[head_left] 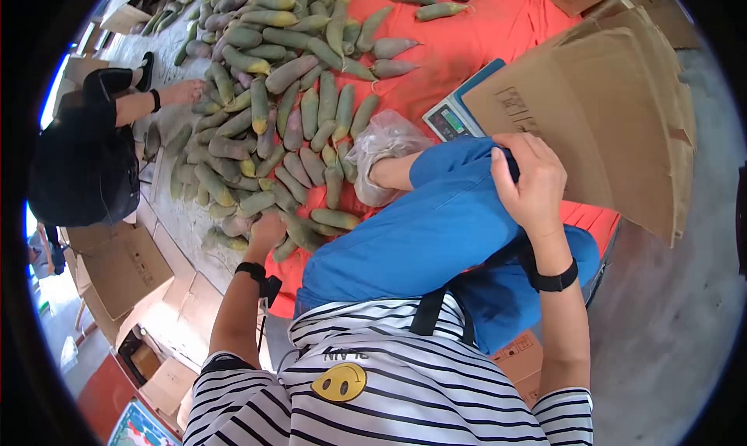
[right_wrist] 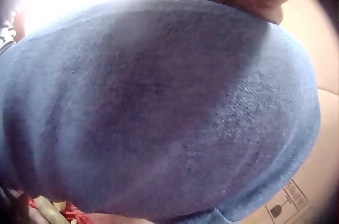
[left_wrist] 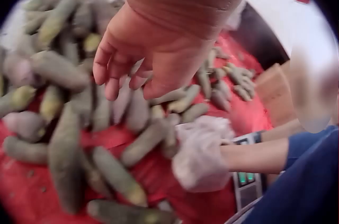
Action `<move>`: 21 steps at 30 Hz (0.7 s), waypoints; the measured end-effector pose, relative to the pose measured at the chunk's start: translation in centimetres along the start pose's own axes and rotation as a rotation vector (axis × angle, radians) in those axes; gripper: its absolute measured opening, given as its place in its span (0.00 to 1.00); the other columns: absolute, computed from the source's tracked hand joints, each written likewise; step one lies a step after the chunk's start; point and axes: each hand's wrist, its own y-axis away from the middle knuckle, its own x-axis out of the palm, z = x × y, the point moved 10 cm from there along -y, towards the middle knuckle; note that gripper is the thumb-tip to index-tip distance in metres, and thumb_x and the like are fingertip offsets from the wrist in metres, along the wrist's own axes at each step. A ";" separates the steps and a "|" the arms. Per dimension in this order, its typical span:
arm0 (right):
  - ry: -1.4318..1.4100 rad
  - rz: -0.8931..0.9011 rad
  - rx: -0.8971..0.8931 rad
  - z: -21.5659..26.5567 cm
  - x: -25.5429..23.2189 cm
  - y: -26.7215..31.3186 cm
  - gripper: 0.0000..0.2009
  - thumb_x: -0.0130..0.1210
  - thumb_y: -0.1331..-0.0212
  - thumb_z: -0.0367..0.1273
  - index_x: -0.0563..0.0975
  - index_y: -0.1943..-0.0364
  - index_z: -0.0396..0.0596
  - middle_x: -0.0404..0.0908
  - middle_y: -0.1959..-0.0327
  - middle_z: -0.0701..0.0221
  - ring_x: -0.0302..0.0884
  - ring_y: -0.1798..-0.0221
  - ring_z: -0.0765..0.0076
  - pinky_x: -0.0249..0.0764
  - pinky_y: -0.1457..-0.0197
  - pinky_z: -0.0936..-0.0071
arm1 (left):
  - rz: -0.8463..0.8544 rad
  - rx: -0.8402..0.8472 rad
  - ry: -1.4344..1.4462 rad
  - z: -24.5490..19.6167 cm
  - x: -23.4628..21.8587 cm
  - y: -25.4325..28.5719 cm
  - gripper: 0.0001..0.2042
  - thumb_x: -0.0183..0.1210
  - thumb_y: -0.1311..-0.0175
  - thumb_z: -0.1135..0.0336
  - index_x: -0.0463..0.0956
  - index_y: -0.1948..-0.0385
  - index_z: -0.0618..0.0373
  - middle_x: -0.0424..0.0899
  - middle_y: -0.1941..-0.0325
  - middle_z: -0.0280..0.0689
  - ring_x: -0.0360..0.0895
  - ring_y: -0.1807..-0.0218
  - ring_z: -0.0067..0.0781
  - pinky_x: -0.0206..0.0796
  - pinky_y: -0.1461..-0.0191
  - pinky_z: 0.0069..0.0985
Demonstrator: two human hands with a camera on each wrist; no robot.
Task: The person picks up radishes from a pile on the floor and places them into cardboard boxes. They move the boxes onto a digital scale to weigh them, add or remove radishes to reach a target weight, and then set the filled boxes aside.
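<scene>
Long green radishes point(head_left: 292, 76), some purplish or yellow at one end, lie heaped over a red cloth point(head_left: 498, 18). My left hand point(head_left: 268, 230) is over the near edge of the heap. In the left wrist view its fingers point(left_wrist: 111, 70) hang loosely bent above several radishes, with nothing in the grasp. A large radish point(left_wrist: 66, 160) lies just below that hand. My right hand point(head_left: 535, 178) rests on the blue-trousered knee point(head_left: 482, 162), fingers relaxed and holding nothing. The trouser leg point(right_wrist: 159, 113) fills most of the right wrist view, with part of the hand at its top.
A plastic-wrapped foot point(head_left: 381, 154) stands beside the radishes. Flattened cardboard point(head_left: 599, 104) leans to the right, partly over a digital scale point(head_left: 451, 121). Another person's hand point(head_left: 185, 92) reaches the heap from the left. Cardboard boxes point(head_left: 128, 267) stand at lower left.
</scene>
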 end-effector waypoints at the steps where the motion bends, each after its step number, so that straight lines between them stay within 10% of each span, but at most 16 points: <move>1: 0.006 -0.002 -0.007 0.2 0.0 -0.1 0.06 0.58 0.48 0.32 0.80 0.68 0.47 0.80 0.70 0.66 0.77 0.67 0.58 0.72 0.63 0.65 | 0.002 -0.010 0.007 0.9 1.0 1.1 0.16 0.52 0.43 0.62 0.74 0.57 0.61 0.81 0.60 0.57 0.79 0.55 0.58 0.69 0.51 0.50; 7: 0.041 0.031 -0.006 1.5 0.6 -1.0 0.06 0.58 0.48 0.31 0.80 0.67 0.46 0.81 0.69 0.68 0.78 0.66 0.59 0.72 0.62 0.66 | -0.015 -0.085 0.210 4.5 6.4 1.8 0.20 0.53 0.44 0.59 0.75 0.54 0.65 0.81 0.55 0.57 0.78 0.51 0.58 0.70 0.47 0.46; 9: 0.046 0.052 0.016 1.6 0.9 -1.2 0.06 0.58 0.49 0.31 0.80 0.67 0.46 0.81 0.69 0.67 0.78 0.65 0.59 0.73 0.61 0.65 | 0.050 -0.367 0.266 3.7 4.7 2.6 0.20 0.54 0.43 0.59 0.74 0.54 0.66 0.82 0.55 0.53 0.78 0.48 0.55 0.69 0.44 0.42; 14: -0.044 0.095 0.014 1.8 0.4 -1.8 0.07 0.58 0.48 0.29 0.80 0.65 0.44 0.81 0.66 0.63 0.79 0.61 0.55 0.74 0.56 0.64 | -0.148 -0.160 0.593 0.8 4.8 -1.0 0.32 0.62 0.47 0.60 0.64 0.40 0.64 0.75 0.43 0.54 0.72 0.39 0.52 0.63 0.36 0.39; 21: -0.099 -0.186 0.457 -12.4 -5.6 0.3 0.09 0.54 0.43 0.25 0.79 0.59 0.41 0.80 0.59 0.61 0.78 0.54 0.56 0.72 0.48 0.68 | 0.056 -0.268 0.617 6.7 12.7 -5.8 0.36 0.63 0.49 0.57 0.63 0.39 0.69 0.72 0.40 0.58 0.69 0.36 0.53 0.60 0.32 0.36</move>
